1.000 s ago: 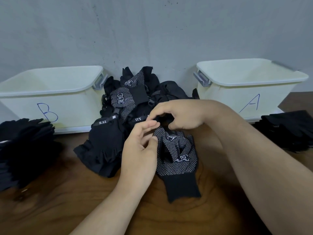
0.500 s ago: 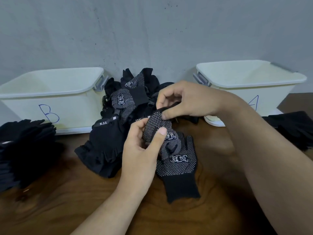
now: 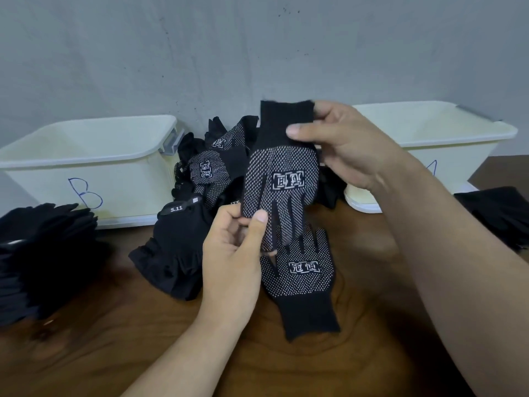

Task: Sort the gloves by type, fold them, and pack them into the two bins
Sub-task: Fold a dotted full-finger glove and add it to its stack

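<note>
A black dotted knit glove point(image 3: 282, 179) hangs in the air, cuff up and fingers down. My right hand point(image 3: 343, 147) pinches its cuff; my left hand point(image 3: 232, 253) pinches its fingertip edge. A second dotted glove point(image 3: 303, 279) lies flat on the wooden table point(image 3: 114, 339) just below, cuff toward me. Behind them sits a heap of mixed black gloves point(image 3: 211, 167), with a 5.11 tactical glove point(image 3: 177, 242) at its front. Bin B point(image 3: 86, 167) stands at the left, bin A point(image 3: 443, 133) at the right; both look empty.
A stack of plain black gloves point(image 3: 43, 259) lies on the table at the far left. Another dark pile point(image 3: 501, 213) sits at the right edge in front of bin A. A grey wall point(image 3: 257, 53) closes off the back.
Both hands have lifted a dotted glove out of the heap and stretched it out upright; my right hand rose with the cuff. The glove on the table has not moved.
</note>
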